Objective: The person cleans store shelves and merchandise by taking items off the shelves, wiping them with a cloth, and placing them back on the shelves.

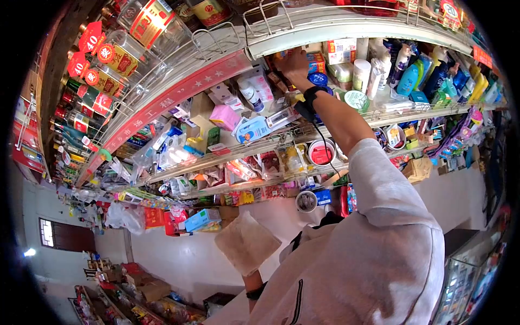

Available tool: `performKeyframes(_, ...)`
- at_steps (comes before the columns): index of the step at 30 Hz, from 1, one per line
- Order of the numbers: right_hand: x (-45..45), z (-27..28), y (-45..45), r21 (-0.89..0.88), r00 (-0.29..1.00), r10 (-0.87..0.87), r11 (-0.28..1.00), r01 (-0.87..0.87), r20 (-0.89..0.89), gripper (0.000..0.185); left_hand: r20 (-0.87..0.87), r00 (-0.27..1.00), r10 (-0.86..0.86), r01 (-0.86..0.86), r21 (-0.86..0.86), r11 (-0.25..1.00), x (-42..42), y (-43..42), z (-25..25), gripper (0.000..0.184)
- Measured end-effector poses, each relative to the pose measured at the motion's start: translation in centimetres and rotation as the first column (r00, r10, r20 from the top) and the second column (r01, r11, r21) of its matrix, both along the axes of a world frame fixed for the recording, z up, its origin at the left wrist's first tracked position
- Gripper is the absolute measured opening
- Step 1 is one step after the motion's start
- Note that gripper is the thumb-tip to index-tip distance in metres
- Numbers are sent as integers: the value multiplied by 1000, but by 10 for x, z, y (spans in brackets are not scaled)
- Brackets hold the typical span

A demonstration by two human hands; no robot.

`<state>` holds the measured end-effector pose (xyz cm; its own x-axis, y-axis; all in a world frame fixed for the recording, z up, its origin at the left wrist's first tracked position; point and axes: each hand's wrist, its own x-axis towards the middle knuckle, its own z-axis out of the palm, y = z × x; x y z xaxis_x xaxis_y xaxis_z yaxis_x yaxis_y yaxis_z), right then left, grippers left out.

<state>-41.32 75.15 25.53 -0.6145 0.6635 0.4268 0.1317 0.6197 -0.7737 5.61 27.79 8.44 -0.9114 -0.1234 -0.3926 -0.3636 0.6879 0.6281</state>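
My right arm stretches up into a packed shelf, a dark band with a cable at its wrist. Under the upper shelf's edge, my right hand (292,66) has its fingers curled among small boxes; what they hold, if anything, is hidden. Close beside it are an orange-and-blue box (316,63) and a blue round tub (318,79). Low in the view, my left hand (252,280) is closed on a beige, square, folded cloth (247,244), which covers most of its fingers. The cloth hangs in front of the lower shelves, apart from the goods.
Pump bottles (402,64) and a white jar (361,75) stand right of my right arm. A pink box (224,117) and blue pack (253,130) lie to the left. Large liquor bottles (122,51) line the upper shelf behind wire rails (216,35). White tubs (322,153) sit lower.
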Motion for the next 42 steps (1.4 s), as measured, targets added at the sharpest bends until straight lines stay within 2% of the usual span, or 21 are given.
performKeyframes(4,1,-7,2,-126,998,4,992,5,68,85,23,1000,-4,4,9,1000,1,4,1,40)
performKeyframes(8,-1,-14,3,-157,987,76,986,-54,141,98,42,999,-11,11,8,1000,5,6,0,40)
performKeyframes(10,-11,-20,13,-102,981,116,990,-101,155,100,40,999,-15,15,10,1000,4,8,1,40)
performKeyframes(11,-14,-22,15,-29,995,79,997,-77,68,95,49,999,-16,16,10,1000,4,10,1,41)
performKeyframes(12,-14,-25,24,-26,994,77,997,-75,78,95,55,998,-16,15,8,1000,2,10,1,41)
performKeyframes(14,-6,-19,45,54,918,322,938,-343,231,86,59,998,-15,14,14,1000,1,12,2,41)
performKeyframes(15,8,-15,47,109,948,283,948,-300,143,73,60,998,-13,13,16,1000,1,12,2,41)
performKeyframes(16,10,-16,55,110,947,284,947,-301,152,73,61,998,-14,13,15,1000,1,12,3,41)
performKeyframes(18,12,-13,73,179,982,94,976,-124,165,65,59,998,-17,16,19,1000,-1,13,3,41)
performKeyframes(19,19,-6,81,145,935,141,970,-197,326,59,64,998,-17,16,22,1000,-2,13,2,41)
performKeyframes(20,21,-10,87,147,933,142,969,-200,331,59,64,998,-17,16,21,1000,-2,13,2,41)
performKeyframes(22,14,-23,108,405,852,198,813,-419,484,49,64,998,-15,14,21,1000,-2,13,2,41)
performKeyframes(23,7,-43,118,544,902,247,730,-414,355,45,61,998,-18,17,26,1000,-5,15,3,41)
performKeyframes(27,20,-30,119,431,843,180,794,-429,507,53,63,998,-15,13,22,1000,-5,15,6,42)
performKeyframes(29,33,-12,112,496,779,102,718,-488,618,55,64,998,-16,15,22,1000,-5,16,6,42)
performKeyframes(33,11,-26,126,508,771,87,705,-495,630,57,66,998,-17,16,16,1000,-5,18,7,42)
performKeyframes(36,14,-26,129,539,753,97,641,-547,650,54,59,998,-20,20,16,1000,-5,18,8,43)
performKeyframes(38,20,-28,124,553,833,83,711,-434,547,50,57,998,-15,15,15,1000,-3,20,9,43)
performKeyframes(39,21,-27,121,555,834,87,708,-437,545,50,53,998,-16,15,15,1000,-4,20,9,43)
performKeyframes(41,27,-25,111,775,901,-106,559,-295,420,48,46,999,-12,11,15,1000,-2,21,11,43)
performKeyframes(42,30,-20,109,776,902,-102,556,-299,420,48,41,999,-9,9,16,1000,-2,20,10,43)
